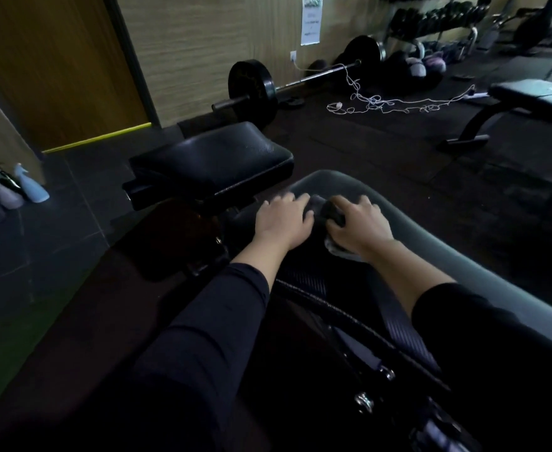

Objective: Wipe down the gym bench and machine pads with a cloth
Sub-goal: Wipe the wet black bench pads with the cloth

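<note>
A long dark bench back pad (437,243) runs from the middle of the view to the lower right. A separate black seat pad (212,158) sits just beyond its near end. My right hand (357,225) grips a dark grey cloth (331,213) bunched on the back pad, with a paler corner showing under the wrist. My left hand (284,220) lies palm down on the pad beside it, fingers spread and touching the cloth's left edge.
Two spray bottles (23,187) stand on the floor at the left by a wooden door. A loaded barbell (300,81) lies by the wall, with a tangled white cord (388,101) near it. A second bench (529,99) stands at the right, a dumbbell rack (437,17) behind.
</note>
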A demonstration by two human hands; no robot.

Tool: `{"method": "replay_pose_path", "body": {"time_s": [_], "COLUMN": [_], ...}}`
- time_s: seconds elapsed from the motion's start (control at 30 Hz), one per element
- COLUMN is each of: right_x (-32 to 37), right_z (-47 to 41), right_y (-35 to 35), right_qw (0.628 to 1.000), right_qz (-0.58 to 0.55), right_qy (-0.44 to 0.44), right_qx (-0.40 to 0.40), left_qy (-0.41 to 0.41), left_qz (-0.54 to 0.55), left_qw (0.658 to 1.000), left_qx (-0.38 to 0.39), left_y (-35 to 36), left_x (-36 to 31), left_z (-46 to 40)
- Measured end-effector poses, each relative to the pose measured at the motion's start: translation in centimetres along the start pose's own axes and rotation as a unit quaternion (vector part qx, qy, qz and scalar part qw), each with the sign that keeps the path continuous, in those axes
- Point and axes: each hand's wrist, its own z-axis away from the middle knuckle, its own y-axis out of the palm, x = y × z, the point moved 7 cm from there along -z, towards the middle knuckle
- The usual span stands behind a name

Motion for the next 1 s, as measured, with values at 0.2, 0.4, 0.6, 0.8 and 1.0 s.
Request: {"method": "replay_pose_path", "body": {"time_s": [0.2,0.4,0.6,0.8,1.0], "right_x": [0.3,4.3,11.1,17.7,24.6], "right_z": [1.5,4.5,9.5,13.9,12.2], "right_y": [-3.0,-10.6,-19.9,-26.2,-25.4], "right_qw": [0.996,0.993,0.990,0.987,0.989], "right_qz": [-0.050,-0.052,0.000,0.018,0.028], "right_qy": [0.042,0.054,0.054,0.068,0.043], "right_qx": [0.060,0.094,0.132,0.144,0.140], "left_qy": [-0.024,-0.043,-0.076,-0.122,-0.150], "left_qz": [-0.016,-0.014,-0.008,0.017,0.025], "left_qw": [0.997,0.993,0.986,0.976,0.969], "left_qx": [0.069,0.113,0.149,0.180,0.195], "left_y": [-3.1,-11.4,-22.5,-31.3,-33.7], "left_x": [-0.5,-2.2,-3.1,-0.8,5.3], "left_z": [0.9,4.2,9.3,14.5,14.5]}}
